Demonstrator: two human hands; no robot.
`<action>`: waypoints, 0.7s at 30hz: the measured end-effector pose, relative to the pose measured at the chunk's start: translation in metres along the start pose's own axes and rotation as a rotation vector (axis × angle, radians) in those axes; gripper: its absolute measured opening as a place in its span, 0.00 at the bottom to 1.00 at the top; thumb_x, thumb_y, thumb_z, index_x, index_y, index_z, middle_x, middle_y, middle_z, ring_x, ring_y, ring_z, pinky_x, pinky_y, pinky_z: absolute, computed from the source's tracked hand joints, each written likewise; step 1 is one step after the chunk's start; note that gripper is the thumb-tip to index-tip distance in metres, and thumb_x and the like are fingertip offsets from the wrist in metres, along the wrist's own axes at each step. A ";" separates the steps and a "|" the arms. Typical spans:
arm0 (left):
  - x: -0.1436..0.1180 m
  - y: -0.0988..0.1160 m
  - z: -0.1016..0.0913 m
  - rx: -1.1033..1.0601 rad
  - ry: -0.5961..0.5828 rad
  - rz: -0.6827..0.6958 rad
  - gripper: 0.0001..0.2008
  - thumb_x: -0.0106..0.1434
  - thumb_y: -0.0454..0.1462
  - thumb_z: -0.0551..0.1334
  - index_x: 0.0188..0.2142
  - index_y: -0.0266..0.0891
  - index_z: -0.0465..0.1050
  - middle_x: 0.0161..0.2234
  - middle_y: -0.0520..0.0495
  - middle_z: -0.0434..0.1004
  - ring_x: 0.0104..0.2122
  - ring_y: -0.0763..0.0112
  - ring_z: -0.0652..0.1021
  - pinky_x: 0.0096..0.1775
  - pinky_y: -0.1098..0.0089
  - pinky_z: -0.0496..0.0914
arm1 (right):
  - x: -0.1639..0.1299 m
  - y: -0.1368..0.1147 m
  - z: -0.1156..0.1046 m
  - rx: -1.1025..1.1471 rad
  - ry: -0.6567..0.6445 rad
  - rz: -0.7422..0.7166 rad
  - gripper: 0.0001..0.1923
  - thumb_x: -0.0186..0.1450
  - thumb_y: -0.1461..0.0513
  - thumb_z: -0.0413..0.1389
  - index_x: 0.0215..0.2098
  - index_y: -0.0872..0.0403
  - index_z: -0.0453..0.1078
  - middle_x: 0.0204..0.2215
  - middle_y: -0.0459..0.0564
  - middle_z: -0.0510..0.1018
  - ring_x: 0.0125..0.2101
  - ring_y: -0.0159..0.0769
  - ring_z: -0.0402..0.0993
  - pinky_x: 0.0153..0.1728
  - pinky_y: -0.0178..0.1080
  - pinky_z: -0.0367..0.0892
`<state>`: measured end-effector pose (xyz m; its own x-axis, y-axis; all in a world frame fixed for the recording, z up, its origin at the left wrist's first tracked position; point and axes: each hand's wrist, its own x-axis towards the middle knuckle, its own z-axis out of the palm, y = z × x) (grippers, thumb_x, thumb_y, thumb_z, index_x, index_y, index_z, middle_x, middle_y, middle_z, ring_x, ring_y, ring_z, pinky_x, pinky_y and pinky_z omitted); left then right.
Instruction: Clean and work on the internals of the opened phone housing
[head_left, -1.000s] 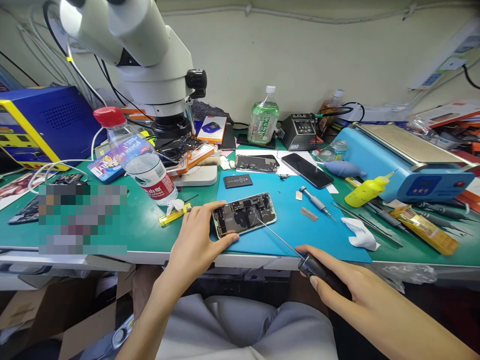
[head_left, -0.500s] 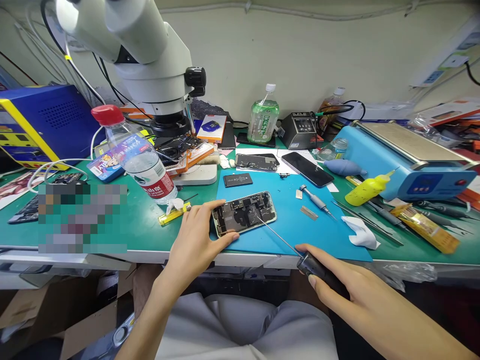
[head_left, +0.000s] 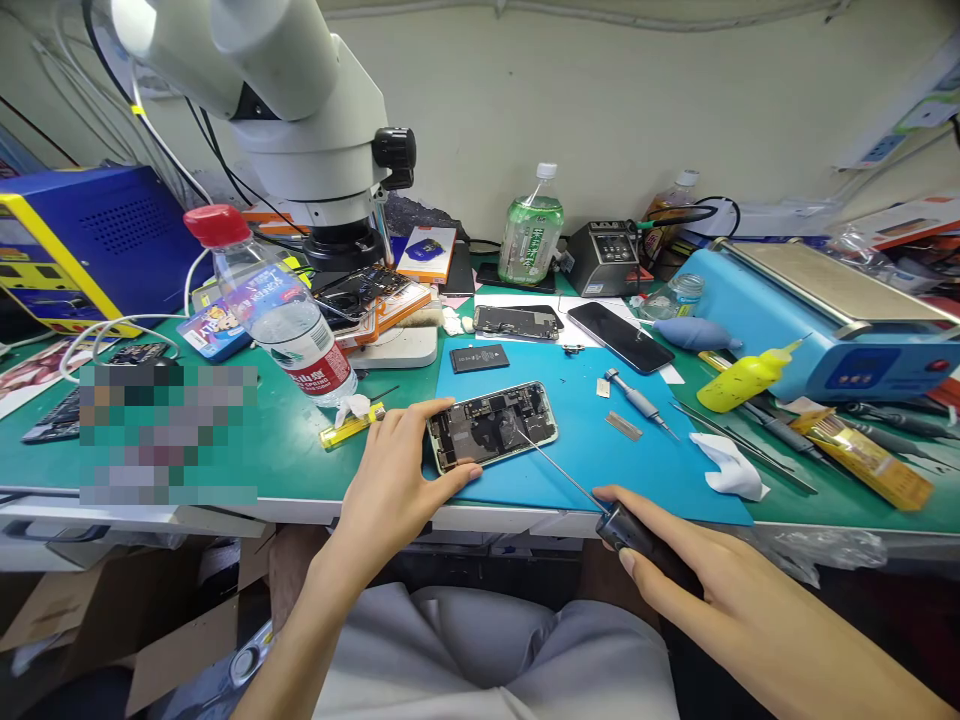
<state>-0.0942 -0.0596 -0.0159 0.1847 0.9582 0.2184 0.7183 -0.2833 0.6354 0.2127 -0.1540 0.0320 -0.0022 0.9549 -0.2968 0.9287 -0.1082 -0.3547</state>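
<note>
An opened smartphone (head_left: pixel 469 448) with its inner parts bared lies slightly tilted on the blue mat (head_left: pixel 577 460). My left hand (head_left: pixel 397 475) grips its left end, thumb along the near edge and fingers at the far edge. In my right hand (head_left: pixel 675 560) is a black-handled tool (head_left: pixel 637 545) with a long, thin metal shaft, its tip touching or just above the dark inside of the phone, right of the middle. Behind the phone lie a loose battery (head_left: pixel 480 358) and a detached screen (head_left: pixel 517 322). A small screwdriver (head_left: pixel 639 400) rests to the right.
A microscope (head_left: pixel 300 140) and a water bottle (head_left: pixel 304 340) stand at the left. Toward the back are a green-labelled bottle (head_left: pixel 531 235) and a dark phone (head_left: pixel 621 337). On the right are a blue machine (head_left: pixel 825 330), a yellow squeeze bottle (head_left: pixel 742 380), tweezers (head_left: pixel 757 455) and white tissue (head_left: pixel 727 468).
The view has shifted slightly, so the bench things appear a little to the right. Both hands keep their grips, and the tool's tip stays at almost the same spot in the phone.
</note>
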 end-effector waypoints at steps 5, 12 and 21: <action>0.000 0.000 0.000 0.004 0.001 -0.003 0.30 0.66 0.47 0.72 0.64 0.53 0.65 0.57 0.45 0.73 0.59 0.47 0.72 0.60 0.49 0.67 | -0.001 0.000 0.000 -0.011 0.006 -0.012 0.37 0.73 0.37 0.44 0.74 0.37 0.62 0.68 0.42 0.72 0.68 0.52 0.67 0.66 0.55 0.68; 0.000 0.001 0.000 0.006 -0.006 -0.002 0.30 0.67 0.47 0.72 0.64 0.53 0.64 0.57 0.45 0.72 0.59 0.48 0.72 0.60 0.49 0.67 | -0.001 -0.006 -0.002 -0.020 0.013 -0.013 0.36 0.72 0.39 0.44 0.74 0.38 0.64 0.68 0.42 0.72 0.68 0.51 0.69 0.65 0.55 0.68; 0.000 0.001 0.000 0.006 -0.004 0.001 0.30 0.67 0.47 0.72 0.64 0.52 0.65 0.57 0.44 0.72 0.59 0.48 0.72 0.60 0.49 0.67 | -0.002 -0.006 -0.003 0.004 0.013 0.000 0.35 0.73 0.39 0.44 0.74 0.38 0.64 0.68 0.43 0.72 0.68 0.52 0.69 0.65 0.55 0.69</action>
<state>-0.0936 -0.0598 -0.0152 0.1883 0.9580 0.2163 0.7220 -0.2843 0.6308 0.2084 -0.1547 0.0368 0.0023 0.9584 -0.2854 0.9271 -0.1089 -0.3586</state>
